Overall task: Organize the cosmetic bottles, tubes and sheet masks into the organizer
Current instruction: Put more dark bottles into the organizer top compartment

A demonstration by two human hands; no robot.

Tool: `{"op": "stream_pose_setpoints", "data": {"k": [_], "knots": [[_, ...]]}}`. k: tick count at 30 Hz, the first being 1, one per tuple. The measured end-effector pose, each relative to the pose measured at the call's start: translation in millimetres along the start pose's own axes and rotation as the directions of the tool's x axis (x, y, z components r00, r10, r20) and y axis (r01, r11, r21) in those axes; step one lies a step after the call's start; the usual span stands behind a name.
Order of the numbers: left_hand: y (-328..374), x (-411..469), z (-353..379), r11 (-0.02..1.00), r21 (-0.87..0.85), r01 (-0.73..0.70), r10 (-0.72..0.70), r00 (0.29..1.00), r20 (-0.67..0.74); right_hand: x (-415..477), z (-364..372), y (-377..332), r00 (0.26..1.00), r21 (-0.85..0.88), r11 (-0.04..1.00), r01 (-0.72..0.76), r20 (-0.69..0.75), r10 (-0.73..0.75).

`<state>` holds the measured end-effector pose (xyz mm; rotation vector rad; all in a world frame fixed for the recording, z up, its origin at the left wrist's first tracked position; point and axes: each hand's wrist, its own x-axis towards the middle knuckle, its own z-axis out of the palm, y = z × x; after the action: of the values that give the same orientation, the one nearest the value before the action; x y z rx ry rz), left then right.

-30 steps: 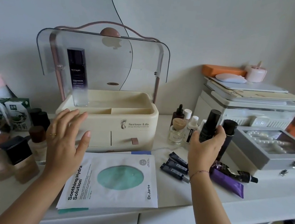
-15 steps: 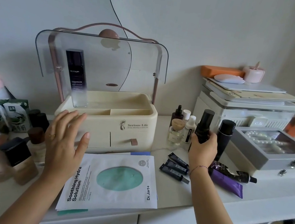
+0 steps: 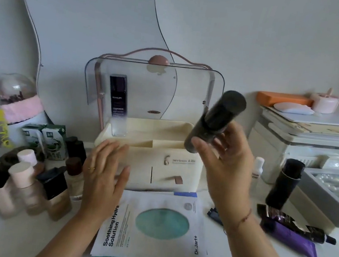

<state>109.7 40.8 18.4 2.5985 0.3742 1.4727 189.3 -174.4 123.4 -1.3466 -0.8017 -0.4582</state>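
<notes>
Right hand grips one black bottle (tilted); left hand spread, holding nothing, before one organizer.

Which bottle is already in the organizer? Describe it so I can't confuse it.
Find the cream organizer with the raised clear lid at the middle of the table. In its back left corner stands one tall bottle, upright. It is the only one inside: dark purple on top, fading to clear at the base.
</notes>
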Motion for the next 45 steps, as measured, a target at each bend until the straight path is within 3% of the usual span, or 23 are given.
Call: {"op": "stream_pose_setpoints", "data": {"k": [4, 7, 10, 13, 29, 32, 36, 39, 42, 45], "knots": [[-0.7, 1.4, -5.6, 1.0, -0.02, 0.002, -0.002, 1.0, 0.02, 33.4, 58.4, 9.3, 0.953, -0.03, 0.988, -0.149, 0.261, 0.151], [-0.5, 5.4, -8.0, 0.999, -0.02, -0.027, 0.027, 1.0, 0.001, 62.6, 95.1, 33.3, 0.902, -0.048, 0.952, -0.303, 0.309, 0.302], [-1.4, 7.1, -7.5, 0.999, -0.034, -0.032, 0.032, 0.999, -0.012, 82.8, 123.6, 57.4, 0.802, -0.064, 0.862, -0.502, 0.339, 0.492], [-3.4, 8.2, -6.3, 0.999, -0.032, -0.042, 0.041, 0.999, -0.024, 93.1, 142.2, 75.5, 0.74, -0.105, 0.811, -0.575, 0.358, 0.57], [-4.2, 8.6, -5.7, 0.996, -0.062, -0.058, 0.056, 0.998, -0.035, 102.4, 163.6, 88.0, 0.75, -0.311, 0.818, -0.484, 0.334, 0.57], [-1.9, 8.5, -8.5, 0.997, -0.065, -0.036, 0.034, 0.999, -0.031, 91.9, 141.0, 65.4, 0.804, -0.313, 0.86, -0.403, 0.329, 0.496], [-2.2, 8.6, -7.9, 0.996, -0.058, -0.066, 0.062, 0.995, -0.073, 50.9, 72.7, 33.0, 0.951, -0.214, 0.958, -0.191, 0.199, 0.235], [-2.4, 9.3, -3.5, 0.994, -0.053, -0.092, 0.086, 0.991, -0.106, 14.9, 2.4, 27.7, 0.994, -0.251, 0.962, -0.103, -0.051, 0.093], [-2.4, 9.6, 1.2, 0.994, -0.043, -0.101, 0.095, 0.986, -0.135, -4.8, -66.5, 40.1, 0.924, -0.393, 0.898, -0.2, -0.379, 0.039], [-2.3, 9.4, 3.6, 0.993, -0.047, -0.107, 0.099, 0.983, -0.152, -7.6, -118.9, 62.1, 0.829, -0.421, 0.824, -0.38, -0.55, 0.102]]}}
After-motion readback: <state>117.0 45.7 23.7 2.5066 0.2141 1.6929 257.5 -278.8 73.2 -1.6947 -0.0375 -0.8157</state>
